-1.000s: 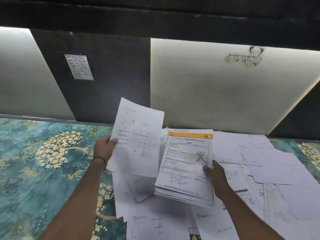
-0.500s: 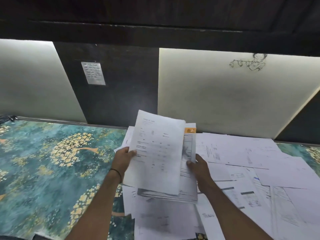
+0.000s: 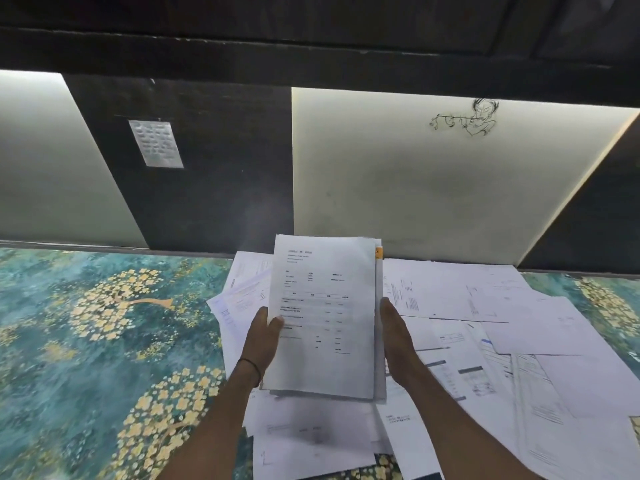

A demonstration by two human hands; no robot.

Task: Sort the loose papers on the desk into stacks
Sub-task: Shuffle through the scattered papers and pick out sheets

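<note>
I hold a stack of papers (image 3: 325,320) upright above the desk, a printed white sheet on top and an orange-headed form showing only as a sliver at its right edge. My left hand (image 3: 265,336) grips the stack's left edge, thumb over the front. My right hand (image 3: 394,337) holds the right edge, its fingers hidden behind the sheets. Loose papers (image 3: 485,306) lie spread on the desk under and to the right of the stack, overlapping each other.
The desk (image 3: 104,323) has a teal cover with yellow flower trees, bare on the left half. A dark and white panelled wall (image 3: 398,174) stands right behind the papers, with a small note (image 3: 156,143) pinned on it.
My left hand has brought the single white sheet rightward onto the orange-headed stack, covering it. Both hands now square the stack between them, nearer the middle.
</note>
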